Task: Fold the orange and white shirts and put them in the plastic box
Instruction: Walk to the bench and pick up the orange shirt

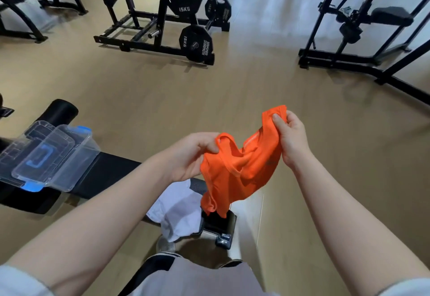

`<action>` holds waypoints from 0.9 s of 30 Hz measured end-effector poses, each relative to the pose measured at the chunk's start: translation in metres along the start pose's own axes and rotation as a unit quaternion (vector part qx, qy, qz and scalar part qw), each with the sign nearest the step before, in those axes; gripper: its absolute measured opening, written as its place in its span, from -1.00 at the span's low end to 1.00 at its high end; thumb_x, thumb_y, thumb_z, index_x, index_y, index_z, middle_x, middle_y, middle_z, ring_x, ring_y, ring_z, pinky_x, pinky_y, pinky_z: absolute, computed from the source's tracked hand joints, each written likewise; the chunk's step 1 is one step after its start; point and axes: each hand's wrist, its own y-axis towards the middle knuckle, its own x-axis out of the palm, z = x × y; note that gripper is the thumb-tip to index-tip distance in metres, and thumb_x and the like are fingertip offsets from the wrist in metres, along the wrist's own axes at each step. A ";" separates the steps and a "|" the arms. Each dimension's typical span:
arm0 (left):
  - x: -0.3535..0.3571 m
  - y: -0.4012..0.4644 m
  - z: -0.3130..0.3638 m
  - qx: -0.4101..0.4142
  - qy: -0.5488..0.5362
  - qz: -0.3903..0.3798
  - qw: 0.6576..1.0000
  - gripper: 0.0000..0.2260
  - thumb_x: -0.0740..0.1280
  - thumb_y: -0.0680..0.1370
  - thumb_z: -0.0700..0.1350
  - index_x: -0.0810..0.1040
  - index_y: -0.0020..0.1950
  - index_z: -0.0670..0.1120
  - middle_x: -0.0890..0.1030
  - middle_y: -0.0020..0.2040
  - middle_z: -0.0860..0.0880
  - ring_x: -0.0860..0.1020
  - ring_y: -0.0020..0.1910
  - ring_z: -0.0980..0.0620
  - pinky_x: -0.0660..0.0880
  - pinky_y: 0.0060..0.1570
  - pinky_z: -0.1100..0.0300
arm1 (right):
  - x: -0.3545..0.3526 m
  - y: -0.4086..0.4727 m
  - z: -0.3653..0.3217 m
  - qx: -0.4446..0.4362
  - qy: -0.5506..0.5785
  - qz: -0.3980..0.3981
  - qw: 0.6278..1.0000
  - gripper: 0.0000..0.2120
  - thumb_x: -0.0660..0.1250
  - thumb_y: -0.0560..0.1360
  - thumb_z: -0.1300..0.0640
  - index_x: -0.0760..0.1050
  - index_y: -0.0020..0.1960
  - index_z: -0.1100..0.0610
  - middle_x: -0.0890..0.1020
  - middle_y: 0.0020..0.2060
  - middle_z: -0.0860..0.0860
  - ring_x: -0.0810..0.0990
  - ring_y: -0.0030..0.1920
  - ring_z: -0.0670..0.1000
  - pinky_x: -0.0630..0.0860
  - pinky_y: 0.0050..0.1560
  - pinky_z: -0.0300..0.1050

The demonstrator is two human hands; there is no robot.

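Orange cloth shirt (242,165), clear glossy plastic box (53,156), glossy wood-look floor (232,81)

The plastic box (53,156) sits on the left end of the bench (111,170). One shirt (179,209) lies on the right end, hanging over the edge. I hold the other shirt (242,167) above it, between my left hand (193,153) and right hand (293,137).

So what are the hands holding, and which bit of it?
Both hold the orange shirt in the air. The left hand pinches one top edge, by a strap or neckline; the right hand pinches the other top edge.
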 end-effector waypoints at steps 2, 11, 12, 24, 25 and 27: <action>0.006 -0.004 -0.001 0.008 0.005 -0.069 0.998 -0.77 0.23 0.30 -0.33 0.63 -0.19 -0.14 0.62 -0.28 -0.07 0.61 -0.37 0.07 0.55 -0.36 0.29 | 0.006 -0.004 -0.005 -0.003 0.025 -0.016 1.000 -0.87 0.23 0.56 0.25 0.47 -0.14 0.08 0.57 -0.30 -0.04 0.54 -0.39 -0.24 0.49 -0.29 -0.36; -0.069 -0.037 -0.022 0.103 -0.080 0.090 0.987 -0.80 0.44 0.40 -0.11 0.57 -0.08 -0.19 0.62 -0.20 -0.14 0.63 -0.29 0.06 0.59 -0.24 0.24 | 0.098 0.009 -0.005 0.017 -0.031 -0.183 0.982 -0.82 0.22 0.56 0.25 0.52 -0.15 0.05 0.57 -0.41 -0.15 0.48 -0.41 -0.23 0.44 -0.31 -0.35; -0.089 -0.038 -0.035 0.089 -0.061 0.181 0.977 -0.89 0.35 0.49 -0.14 0.54 -0.08 -0.17 0.58 -0.20 -0.12 0.60 -0.32 0.07 0.57 -0.26 0.24 | 0.113 0.010 0.009 0.023 -0.074 -0.201 0.976 -0.80 0.21 0.56 0.27 0.52 -0.15 0.04 0.57 -0.36 -0.12 0.48 -0.39 -0.24 0.44 -0.28 -0.36; -0.275 -0.097 -0.102 -0.017 0.286 0.592 0.753 -0.84 0.37 0.49 -0.04 0.47 -0.21 -0.08 0.49 -0.29 -0.02 0.43 -0.23 -0.01 0.27 -0.23 0.17 | 0.311 0.040 0.119 0.012 -0.301 -0.308 0.902 -0.79 0.17 0.56 0.29 0.55 0.03 0.35 0.57 -0.17 0.09 0.49 -0.15 -0.03 0.40 -0.17 -0.21; -0.292 -0.097 -0.104 -0.023 0.290 0.598 0.747 -0.83 0.36 0.50 -0.03 0.47 -0.21 -0.09 0.48 -0.31 -0.02 0.43 -0.24 -0.02 0.26 -0.24 0.17 | 0.328 0.044 0.129 0.005 -0.324 -0.318 0.891 -0.77 0.17 0.56 0.25 0.55 0.02 0.36 0.55 -0.15 0.11 0.47 -0.12 0.02 0.39 -0.13 -0.13; -0.330 -0.097 -0.108 -0.038 0.284 0.615 0.734 -0.80 0.33 0.51 -0.01 0.45 -0.22 -0.10 0.44 -0.38 0.02 0.43 -0.25 -0.04 0.25 -0.26 0.15 | 0.361 0.051 0.148 -0.043 -0.392 -0.333 0.856 -0.73 0.20 0.54 0.15 0.55 -0.01 0.36 0.49 -0.13 0.14 0.43 -0.10 0.04 0.35 -0.05 -0.09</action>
